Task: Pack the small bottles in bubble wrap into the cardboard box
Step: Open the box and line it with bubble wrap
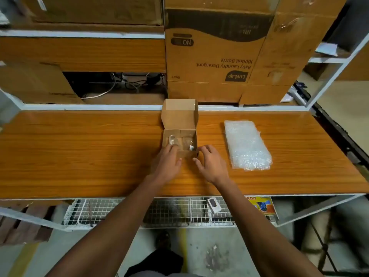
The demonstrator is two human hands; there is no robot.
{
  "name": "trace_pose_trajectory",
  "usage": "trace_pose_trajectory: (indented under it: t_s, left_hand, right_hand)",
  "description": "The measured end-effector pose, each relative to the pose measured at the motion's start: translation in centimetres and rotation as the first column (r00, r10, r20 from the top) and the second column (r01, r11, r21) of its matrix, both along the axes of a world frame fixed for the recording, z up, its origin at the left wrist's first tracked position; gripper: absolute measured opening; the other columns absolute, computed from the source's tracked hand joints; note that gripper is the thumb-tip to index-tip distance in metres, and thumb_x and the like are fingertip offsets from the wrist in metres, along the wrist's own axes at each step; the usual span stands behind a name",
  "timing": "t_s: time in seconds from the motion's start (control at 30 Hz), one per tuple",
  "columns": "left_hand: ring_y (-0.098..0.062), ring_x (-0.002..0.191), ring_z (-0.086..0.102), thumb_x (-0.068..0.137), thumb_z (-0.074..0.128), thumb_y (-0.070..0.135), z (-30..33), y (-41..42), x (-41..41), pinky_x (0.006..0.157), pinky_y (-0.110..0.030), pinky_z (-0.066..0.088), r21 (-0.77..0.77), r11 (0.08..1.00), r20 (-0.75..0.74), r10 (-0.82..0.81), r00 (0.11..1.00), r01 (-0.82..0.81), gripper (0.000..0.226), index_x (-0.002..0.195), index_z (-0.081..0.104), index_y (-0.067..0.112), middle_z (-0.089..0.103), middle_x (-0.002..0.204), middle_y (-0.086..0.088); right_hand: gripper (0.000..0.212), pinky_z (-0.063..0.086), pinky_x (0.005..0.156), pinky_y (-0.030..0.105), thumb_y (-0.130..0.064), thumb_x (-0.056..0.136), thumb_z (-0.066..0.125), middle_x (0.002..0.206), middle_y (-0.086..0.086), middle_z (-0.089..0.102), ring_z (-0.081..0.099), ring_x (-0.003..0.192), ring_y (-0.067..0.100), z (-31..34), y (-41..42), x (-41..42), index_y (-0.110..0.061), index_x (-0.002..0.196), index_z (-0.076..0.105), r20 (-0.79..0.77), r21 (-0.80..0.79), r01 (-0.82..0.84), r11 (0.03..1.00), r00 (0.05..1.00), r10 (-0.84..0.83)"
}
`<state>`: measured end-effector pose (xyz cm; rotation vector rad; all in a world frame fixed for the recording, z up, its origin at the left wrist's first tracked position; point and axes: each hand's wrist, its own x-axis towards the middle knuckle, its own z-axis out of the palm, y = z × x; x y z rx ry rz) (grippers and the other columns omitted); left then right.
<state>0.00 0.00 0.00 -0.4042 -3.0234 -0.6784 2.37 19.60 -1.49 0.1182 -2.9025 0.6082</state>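
Observation:
A small cardboard box (179, 116) stands open on the wooden table, its lid tilted up at the back. Inside lie two small bottles in bubble wrap, one on the left (172, 139) and one on the right (187, 143). My left hand (166, 164) rests at the box's near left corner, its fingertips reaching over the rim toward the left bottle. My right hand (209, 163) is spread at the near right corner, fingers touching the box's front edge. Neither hand grips anything.
A stack of bubble wrap sheets (246, 144) lies on the table to the right of the box. Large cardboard cartons (215, 52) stand on the shelf behind. A wire basket (169, 210) hangs below the table's front edge.

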Motion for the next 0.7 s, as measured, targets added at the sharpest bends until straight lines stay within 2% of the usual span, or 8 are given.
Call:
trace_pose_trajectory:
  t_s: [0.1, 0.23, 0.4, 0.57, 0.7]
  left_hand:
    - [-0.02, 0.133, 0.052, 0.102, 0.063, 0.03, -0.5, -1.1, -3.7, 0.102, -0.037, 0.052, -0.012, 1.0, 0.007, -0.009, 1.0, 0.009, 0.045, 0.145, 0.052, 0.025, 0.05, 0.148, 0.005]
    - [-0.021, 0.125, 0.056, 0.099, 0.064, 0.03, -1.2, -2.3, -8.7, 0.094, -0.04, 0.057, -0.075, 0.995, 0.048, -0.062, 0.997, 0.066, 0.041, 0.14, 0.057, 0.028, 0.054, 0.14, 0.006]
    - [-0.021, 0.129, 0.057, 0.098, 0.066, 0.039, -2.2, -3.2, -12.4, 0.104, -0.044, 0.051, -0.187, 0.96, 0.072, -0.199, 0.977, 0.209, 0.042, 0.138, 0.064, 0.028, 0.057, 0.142, 0.006]
    - [-0.024, 0.13, 0.056, 0.095, 0.07, 0.045, -3.3, -3.2, -14.8, 0.107, -0.044, 0.043, -0.253, 0.925, 0.113, -0.264, 0.958, 0.285, 0.043, 0.136, 0.066, 0.032, 0.055, 0.144, 0.004]
    - [-0.027, 0.128, 0.057, 0.094, 0.075, 0.044, -3.5, -2.8, -16.1, 0.11, -0.047, 0.042, -0.292, 0.904, 0.142, -0.28, 0.949, 0.311, 0.051, 0.141, 0.06, 0.031, 0.054, 0.146, 0.0]
  right_hand:
    - [0.043, 0.057, 0.084, 0.038, -0.046, 0.098, 0.064, 0.134, 0.002, 0.056, 0.061, 0.114, 0.023, -0.5, -1.6, -3.5, -0.024, 0.134, 0.056, 0.08, -0.004, 0.031, 1.0, 0.996, -0.03]
    - [0.049, 0.057, 0.093, 0.044, -0.042, 0.098, 0.066, 0.139, 0.006, 0.054, 0.055, 0.125, 0.028, -1.0, -3.6, -7.8, -0.023, 0.141, 0.051, 0.182, 0.047, 0.081, 0.996, 0.979, -0.089]
    - [0.064, 0.044, 0.109, 0.051, -0.047, 0.094, 0.068, 0.152, 0.007, 0.046, 0.042, 0.137, 0.035, -2.4, -4.9, -12.3, -0.027, 0.149, 0.042, 0.234, 0.213, 0.086, 0.973, 0.963, -0.136]
    - [0.071, 0.035, 0.112, 0.053, -0.052, 0.098, 0.06, 0.157, 0.009, 0.039, 0.034, 0.14, 0.04, -4.4, -5.0, -14.6, -0.029, 0.158, 0.032, 0.315, 0.321, 0.077, 0.944, 0.931, -0.182]
    - [0.071, 0.031, 0.113, 0.055, -0.048, 0.096, 0.065, 0.158, 0.009, 0.037, 0.032, 0.141, 0.041, -4.8, -4.8, -15.2, -0.026, 0.157, 0.035, 0.332, 0.311, 0.081, 0.947, 0.924, -0.188]
